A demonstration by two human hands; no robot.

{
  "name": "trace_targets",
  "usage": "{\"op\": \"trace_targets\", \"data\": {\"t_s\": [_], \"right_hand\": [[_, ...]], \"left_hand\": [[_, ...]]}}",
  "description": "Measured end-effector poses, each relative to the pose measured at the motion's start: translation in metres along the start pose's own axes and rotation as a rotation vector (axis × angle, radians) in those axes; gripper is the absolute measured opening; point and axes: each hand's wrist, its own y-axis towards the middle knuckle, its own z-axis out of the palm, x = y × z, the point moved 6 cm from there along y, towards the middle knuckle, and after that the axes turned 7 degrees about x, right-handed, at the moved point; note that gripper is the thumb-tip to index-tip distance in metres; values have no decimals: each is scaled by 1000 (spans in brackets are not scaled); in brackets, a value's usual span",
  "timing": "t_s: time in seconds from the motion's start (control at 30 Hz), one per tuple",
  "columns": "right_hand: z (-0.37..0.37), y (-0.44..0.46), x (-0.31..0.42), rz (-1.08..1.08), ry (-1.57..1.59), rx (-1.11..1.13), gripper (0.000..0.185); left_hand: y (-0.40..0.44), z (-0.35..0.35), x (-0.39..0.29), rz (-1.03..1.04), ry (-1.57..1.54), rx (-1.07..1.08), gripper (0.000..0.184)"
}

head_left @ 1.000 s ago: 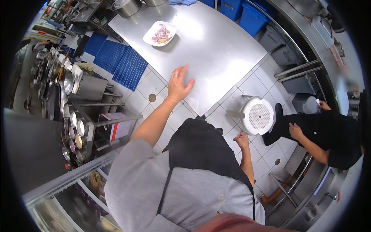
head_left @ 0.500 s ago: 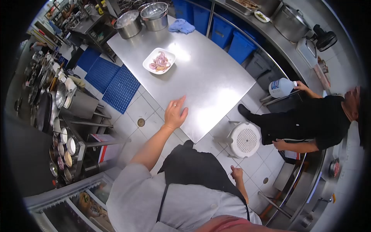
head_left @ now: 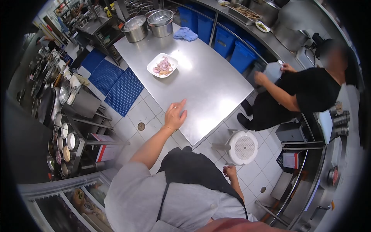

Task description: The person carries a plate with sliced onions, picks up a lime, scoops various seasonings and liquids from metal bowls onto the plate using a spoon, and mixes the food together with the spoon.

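My left hand [head_left: 175, 115] rests on or just over the near left edge of the steel table [head_left: 208, 85], its fingers apart and nothing in it. A white square bowl [head_left: 162, 65] with sliced purple onion and some brownish pieces stands farther up the table. My right hand [head_left: 229, 171] hangs low beside my black apron, left of and below a white stool [head_left: 243, 147]. Its fingers are curled, and whether they hold anything cannot be made out.
Metal pots [head_left: 135, 29] and a blue cloth [head_left: 185, 34] are at the table's far end. A co-worker [head_left: 305, 89] at the right holds a jug [head_left: 273, 71]. Blue mats [head_left: 123, 91] lie on the floor; an open-topped food cabinet [head_left: 65, 201] is at lower left.
The co-worker has moved forward along the table's right side, bringing both hands to the jug. The view has shifted. My left hand stays by the table edge; my right hand stays low.
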Motion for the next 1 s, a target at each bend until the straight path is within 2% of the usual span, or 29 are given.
{"op": "trace_targets", "data": {"t_s": [0.23,0.33,0.43,0.5,0.63,0.67,0.7,0.73,0.8,0.83,0.93,1.0], "right_hand": [[-21,-17,-27,55,53,-54,62],[-22,-19,-43,29,167,-62,66],[-11,-7,-65,12,169,54,63],[-3,-21,-47,-22,-43,74,52],[22,49,-128,19,-55,134,31],[22,44,-120,50,-158,147,30],[36,99,-157,-317,-524,237,30],[48,141,-193,-720,-866,179,30],[35,94,-138,-188,-309,306,29],[27,54,-97,52,-49,251,29],[9,-4,12,-165,-82,43,27],[0,3,41,-270,129,-54,27]], "left_hand": [[1,2,-3,-17,-3,11,54],[0,2,-3,-14,-13,19,54],[-2,16,8,-8,56,30,54],[-6,9,11,-43,82,37,53],[-5,-1,-2,-39,-6,41,54],[-4,0,-2,-46,-1,44,55],[-5,-1,-2,-53,4,50,57],[-6,-1,-2,-61,11,57,58],[-7,-1,-3,-67,18,58,59],[-7,0,-2,-66,20,63,60],[-9,0,1,-66,2,77,60],[-9,1,4,-74,-12,68,60]]}}
